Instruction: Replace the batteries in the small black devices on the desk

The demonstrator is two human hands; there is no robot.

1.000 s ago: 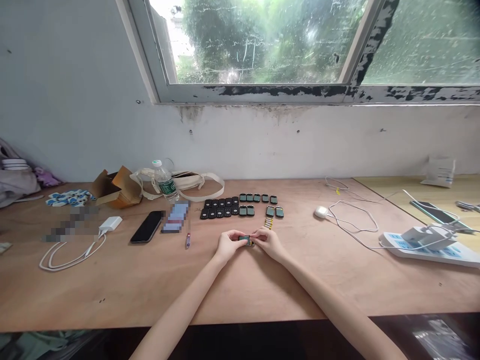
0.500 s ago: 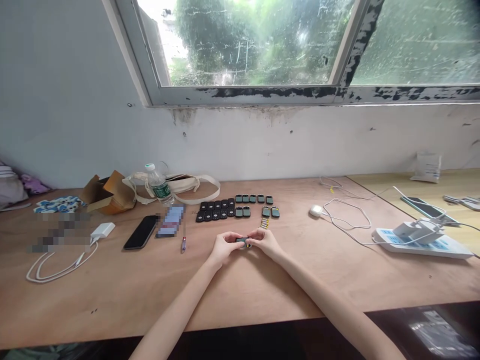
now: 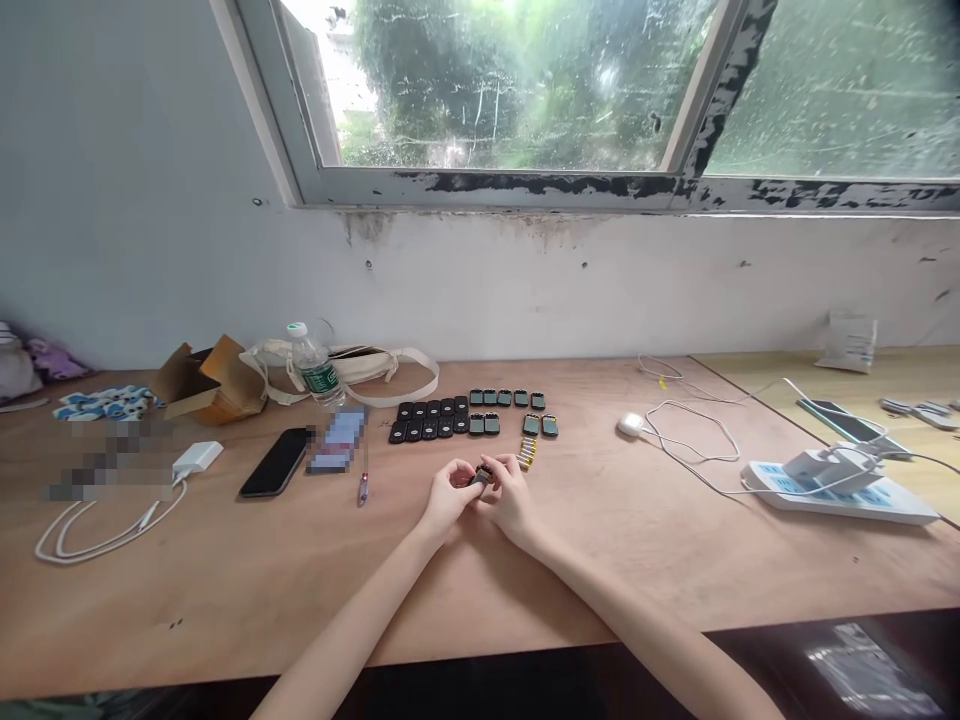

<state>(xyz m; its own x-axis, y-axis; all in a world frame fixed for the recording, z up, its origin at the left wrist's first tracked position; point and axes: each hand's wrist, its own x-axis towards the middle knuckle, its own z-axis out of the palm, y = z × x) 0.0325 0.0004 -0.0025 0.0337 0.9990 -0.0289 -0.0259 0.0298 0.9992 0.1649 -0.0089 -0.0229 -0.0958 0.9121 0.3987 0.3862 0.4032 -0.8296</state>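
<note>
My left hand [image 3: 448,500] is closed, its thumb and fingers gripping a small black device [image 3: 481,479] with a grey-green face. From the other side, the fingers of my right hand [image 3: 511,508] pinch the same device, which is tilted and partly hidden by the fingers. Just beyond my right hand lie several small yellow-and-silver batteries [image 3: 528,453] in a row. Further back are similar devices with grey-green faces [image 3: 484,424], set out in two rows. Left of them, several black oval-marked casings [image 3: 429,430] stand side by side.
A small screwdriver [image 3: 364,488], a black phone [image 3: 276,463] and a second phone [image 3: 337,440] lie to the left. Behind them stand a water bottle [image 3: 315,368] and an open cardboard box [image 3: 214,380]. A white power strip [image 3: 840,495] with cables is at right.
The device between my hands has turned from lying nearly flat to a tilted position. My right hand has moved slightly left and rotated, uncovering more of the batteries.
</note>
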